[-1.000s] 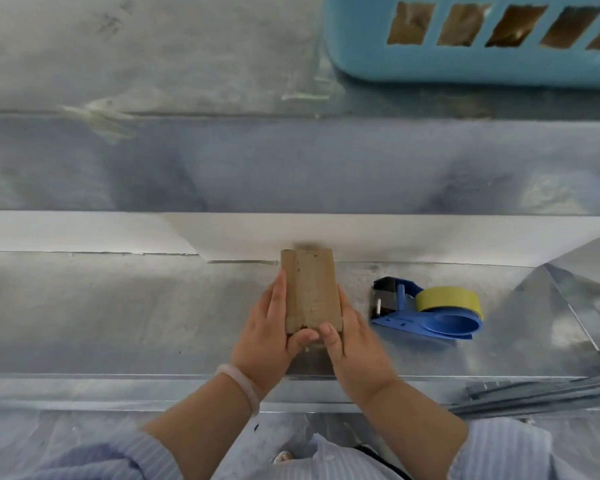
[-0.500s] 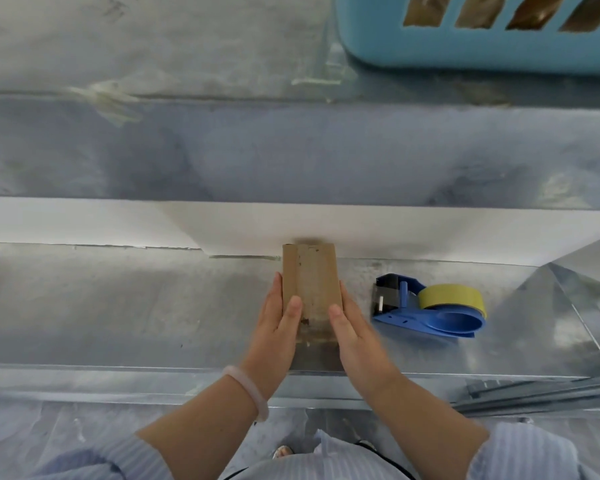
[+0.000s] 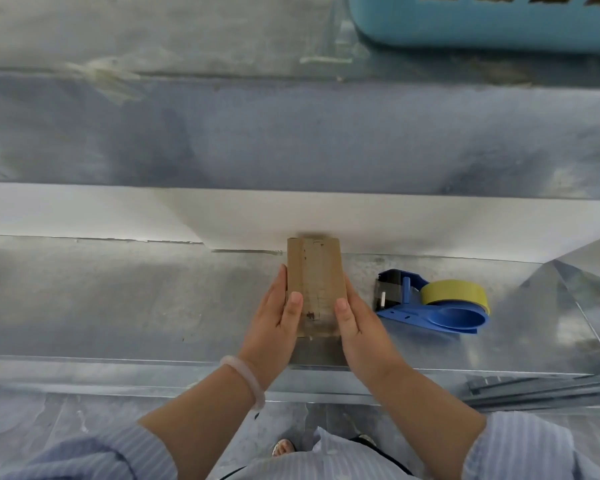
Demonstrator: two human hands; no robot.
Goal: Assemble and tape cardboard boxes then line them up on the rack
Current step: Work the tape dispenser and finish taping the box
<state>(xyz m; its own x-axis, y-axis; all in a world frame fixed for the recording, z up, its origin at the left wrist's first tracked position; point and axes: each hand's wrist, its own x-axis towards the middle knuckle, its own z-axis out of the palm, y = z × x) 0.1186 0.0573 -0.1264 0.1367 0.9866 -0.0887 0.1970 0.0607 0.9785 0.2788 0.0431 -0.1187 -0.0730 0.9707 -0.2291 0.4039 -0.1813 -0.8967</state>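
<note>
The small cardboard box [image 3: 314, 278] lies on the metal shelf [image 3: 118, 299] just left of the tape dispenser [image 3: 430, 303], near it but apart. Its far end meets the white wall that also runs behind the dispenser. Your left hand [image 3: 274, 323] and right hand [image 3: 357, 323] flank it, fingers straight along its long sides and thumbs laid on its top face. You press it between flat hands; nothing curls round it. Expect it to be light and hollow, with thin board that is stiff at the folded edges but easily dented on the broad faces. The strip down its top looks like tape, so probably slick. Hold it by the sides near the corners and squeeze evenly and gently.
</note>
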